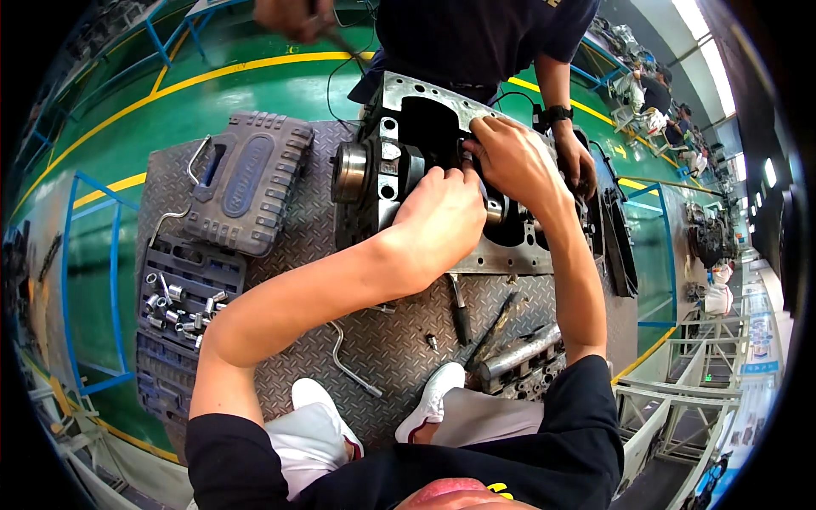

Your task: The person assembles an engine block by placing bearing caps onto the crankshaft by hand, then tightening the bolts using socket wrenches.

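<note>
An engine block (501,262) lies with its open side up and a crankshaft (498,210) running across it. My left hand (442,217) reaches into the middle of the block, its fingers closed at the crankshaft. My right hand (518,161) comes in from the other side with fingers bent down, nearly meeting the left. A small dark part shows between the fingertips, too hidden to name. The bright round crankshaft end (349,172) sticks out at the block's left. Across the block, a co-worker's hand (576,161) with a dark wristwatch rests by its right end.
The block sits on a chequered metal plate (314,306). A closed grey tool case (246,183) and an open socket set (174,314) lie at left. Nearer me are a bent steel handle (353,370), a black-handled ratchet (460,314) and a metal shaft (518,353).
</note>
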Tool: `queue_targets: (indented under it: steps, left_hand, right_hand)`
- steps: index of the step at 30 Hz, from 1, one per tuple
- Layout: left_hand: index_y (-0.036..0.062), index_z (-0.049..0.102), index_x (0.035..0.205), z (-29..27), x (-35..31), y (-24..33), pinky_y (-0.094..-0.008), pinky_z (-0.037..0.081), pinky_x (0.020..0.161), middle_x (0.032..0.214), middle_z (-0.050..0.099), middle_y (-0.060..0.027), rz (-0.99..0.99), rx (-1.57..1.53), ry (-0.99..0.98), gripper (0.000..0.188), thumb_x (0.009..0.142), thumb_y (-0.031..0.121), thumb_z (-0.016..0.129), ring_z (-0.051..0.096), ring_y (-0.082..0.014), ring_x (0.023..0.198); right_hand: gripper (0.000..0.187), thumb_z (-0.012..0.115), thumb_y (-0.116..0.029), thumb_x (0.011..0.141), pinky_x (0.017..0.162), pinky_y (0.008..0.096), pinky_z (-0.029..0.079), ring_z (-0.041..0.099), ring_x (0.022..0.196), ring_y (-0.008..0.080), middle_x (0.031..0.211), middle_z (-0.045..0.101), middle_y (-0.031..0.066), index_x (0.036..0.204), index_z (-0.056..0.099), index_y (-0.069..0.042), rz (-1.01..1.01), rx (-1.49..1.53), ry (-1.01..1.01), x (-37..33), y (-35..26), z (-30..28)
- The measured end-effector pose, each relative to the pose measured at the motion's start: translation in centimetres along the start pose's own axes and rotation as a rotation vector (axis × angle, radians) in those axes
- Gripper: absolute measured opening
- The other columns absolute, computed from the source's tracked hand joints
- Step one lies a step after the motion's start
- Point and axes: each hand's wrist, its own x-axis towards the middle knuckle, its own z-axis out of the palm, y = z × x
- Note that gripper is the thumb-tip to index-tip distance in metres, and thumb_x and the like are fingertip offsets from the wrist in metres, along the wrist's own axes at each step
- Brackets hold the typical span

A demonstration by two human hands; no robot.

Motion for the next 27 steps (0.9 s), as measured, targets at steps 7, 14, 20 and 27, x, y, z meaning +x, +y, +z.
queue_targets:
  steps: [7,14,20,27]
  left_hand:
    - [0.0018,0.072,0.093,-0.1,0.3,0.2,-0.0353,0.048,0.080,0.094,0.065,-0.0095,-0.008,-0.045,0.000,0.019,0.084,0.014,0.059,0.063,-0.0229,0.091]
    - [-0.0029,0.071,0.101,0.1,0.6,1.4,-0.0332,0.051,0.077,0.106,0.066,-0.0171,-0.065,0.005,0.028,0.026,0.084,0.014,0.060,0.064,-0.0226,0.092]
    - [-0.0018,0.071,0.102,-0.2,0.3,1.3,-0.0323,0.050,0.077,0.106,0.065,-0.0155,-0.047,0.046,-0.040,0.026,0.085,0.014,0.060,0.064,-0.0222,0.094]
    - [0.0116,0.076,0.092,0.4,-0.2,1.3,-0.0310,0.042,0.075,0.097,0.064,-0.0051,-0.048,0.128,0.026,0.017,0.084,0.021,0.065,0.059,-0.0184,0.094]
  right_hand:
    - [0.033,0.063,-0.033,0.095,0.072,0.0487,0.051,0.064,0.085,0.0403,0.084,0.066,0.0200,0.091,0.059,0.000,0.102,-0.011,-0.054,0.5,-0.4,-0.6]
    - [0.030,0.064,-0.029,0.094,0.073,0.0451,0.053,0.067,0.087,0.0341,0.084,0.068,0.0183,0.086,0.062,-0.001,-0.053,-0.134,0.056,0.4,0.4,0.4]
    - [0.023,0.063,-0.025,0.094,0.078,0.0431,0.052,0.065,0.089,0.0328,0.085,0.065,0.0139,0.087,0.061,-0.003,-0.099,-0.093,0.035,-0.1,0.5,0.5]
    - [0.015,0.062,-0.014,0.091,0.084,0.0433,0.050,0.062,0.094,0.0347,0.092,0.062,0.0151,0.099,0.060,-0.001,-0.177,-0.036,-0.022,0.1,0.3,0.2]
